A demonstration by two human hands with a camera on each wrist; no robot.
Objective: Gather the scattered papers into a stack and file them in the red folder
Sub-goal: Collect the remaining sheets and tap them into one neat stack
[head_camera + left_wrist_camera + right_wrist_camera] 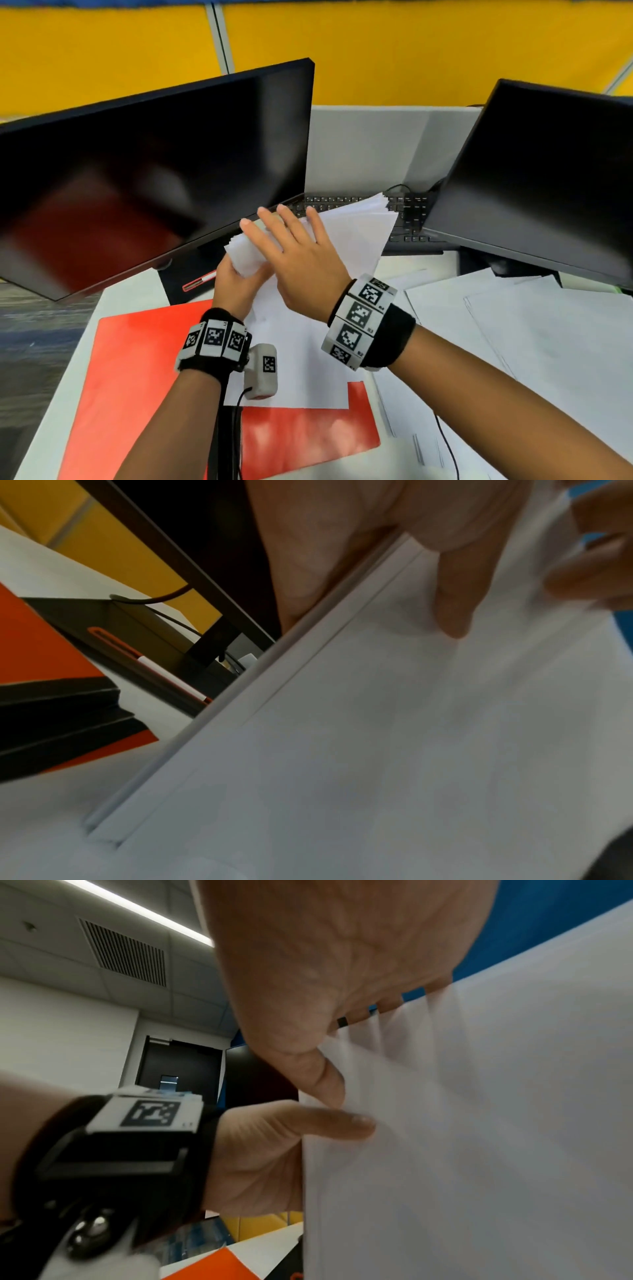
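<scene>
We hold the thin stack of white paper sheets [346,236] up above the flat, glossy red card folder [137,370] on the desk, our left hand [236,281] pinching its lower corner, thumb on top. Our right hand [301,253] lies flat and spread against it. The sheets look light, limp and slippery, so we judge an edge grip from both sides best, while more loose white sheets [513,325] lie to the right.

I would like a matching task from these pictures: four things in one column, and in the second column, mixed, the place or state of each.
Things:
1. red folder
2. stack of papers
3. keyboard
4. loose sheets

Places or states:
A. held up over the desk, left hand gripping it, right hand flat against it
B. behind, between the two monitors
C. lying flat at the desk's left, a sheet on it
D. spread over the desk's right side

Pairs: 1-C, 2-A, 3-B, 4-D
</scene>
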